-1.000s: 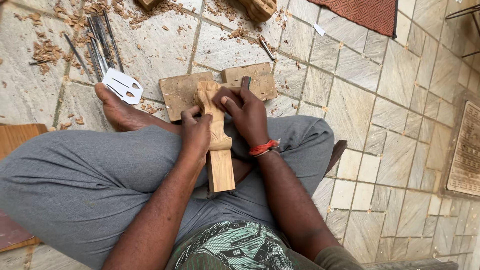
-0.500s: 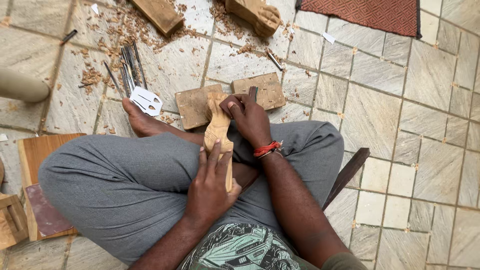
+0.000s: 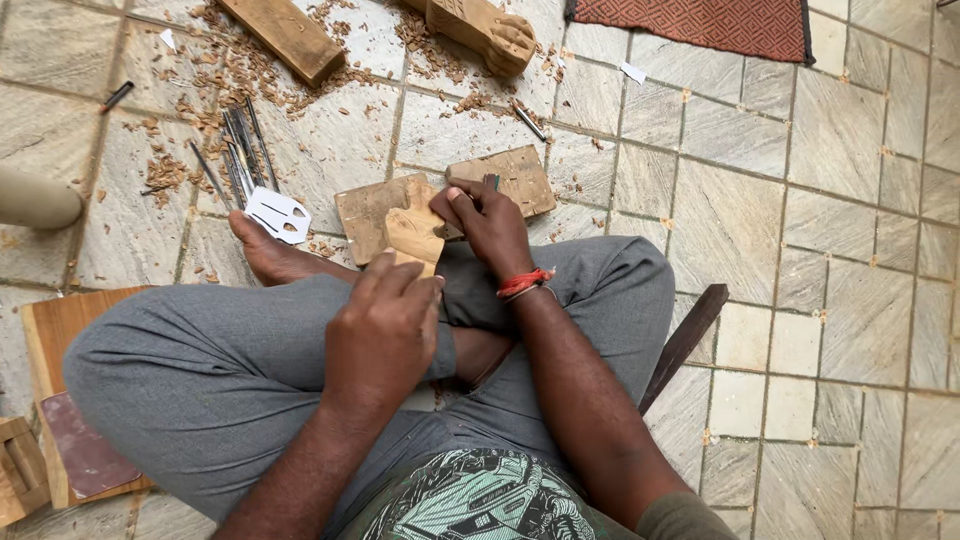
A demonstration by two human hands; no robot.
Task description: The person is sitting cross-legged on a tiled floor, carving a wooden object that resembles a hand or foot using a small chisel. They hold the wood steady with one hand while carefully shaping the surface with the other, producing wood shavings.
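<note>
Only open tiles (image 3: 760, 210) rightward

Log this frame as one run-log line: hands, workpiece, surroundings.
left hand: covers near end of carved wood piece | right hand: grips its far end | wooden board underneath | chisels, shavings on tiled floor

**A floor-level woodcarving workshop**

The work is done sitting on a stone-tiled floor (image 3: 760, 220). Wood shavings (image 3: 215, 70) lie scattered over the tiles near the far edge, beside a row of metal chisels (image 3: 240, 145). Rough timber blocks (image 3: 280, 38), a part-carved piece (image 3: 480, 25) and flat boards (image 3: 510, 178) lie around, and a woven red mat (image 3: 700, 22) lies at the far right.
</note>
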